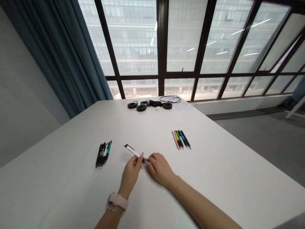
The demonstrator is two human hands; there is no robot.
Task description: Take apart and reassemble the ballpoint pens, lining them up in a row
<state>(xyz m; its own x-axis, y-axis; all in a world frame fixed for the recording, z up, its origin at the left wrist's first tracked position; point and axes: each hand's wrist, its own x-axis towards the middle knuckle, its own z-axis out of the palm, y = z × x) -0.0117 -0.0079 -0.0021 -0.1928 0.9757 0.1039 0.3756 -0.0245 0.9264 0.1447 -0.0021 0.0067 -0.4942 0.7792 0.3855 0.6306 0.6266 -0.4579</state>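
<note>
A white pen with a black clip point(132, 150) lies slantwise across the middle, its clip end pointing up and left. Thumb and fingers of my left hand point(131, 171) are closed around its lower barrel. At the black lower end, the fingertips of my right hand point(160, 168) are bent together on the pen; the tip itself is partly hidden. Left of my hands lies a row of several pens point(103, 155), black, white and green. To the right is another group of pens point(181, 139) in pink, yellow, green, blue and black.
The white table point(78, 187) carries black rings point(141, 108), a small white plug-like item point(157, 108) and a coiled black cable point(170, 99) at its far end. A sheet of paper point(183, 105) lies by the cable. Windows and a blue curtain point(64, 47) stand beyond.
</note>
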